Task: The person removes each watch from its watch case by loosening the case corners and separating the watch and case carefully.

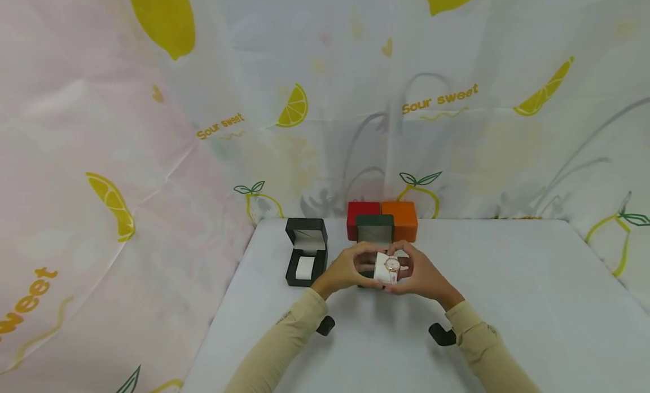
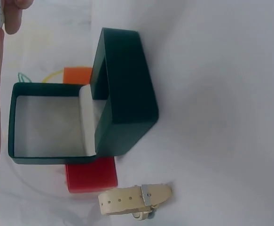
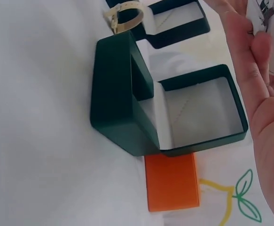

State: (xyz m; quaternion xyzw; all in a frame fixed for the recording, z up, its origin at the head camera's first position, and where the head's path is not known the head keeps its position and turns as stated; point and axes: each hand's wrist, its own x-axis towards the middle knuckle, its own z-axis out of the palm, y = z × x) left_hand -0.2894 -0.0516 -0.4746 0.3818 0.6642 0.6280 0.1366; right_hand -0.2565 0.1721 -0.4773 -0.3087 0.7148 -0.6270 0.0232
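Both hands hold a white watch cushion (image 1: 382,272) in the air, with a watch (image 1: 392,264) with a round pale dial and rose-gold rim strapped round it. My left hand (image 1: 347,269) grips the cushion from the left, and my right hand (image 1: 424,276) pinches it and the watch from the right. Behind and below them stands an open dark green box (image 2: 132,84), its lid raised. The box's opening shows no cushion in the wrist views. On the table beside the green box lies a second watch with a cream strap (image 2: 132,199).
To the left stands an open black box (image 1: 291,272) with a white cushion (image 1: 305,268) in it. A red box (image 1: 358,215) and an orange box (image 1: 406,221) stand at the back, against the lemon-print cloth (image 1: 325,150). White cloth covers the table (image 1: 508,286).
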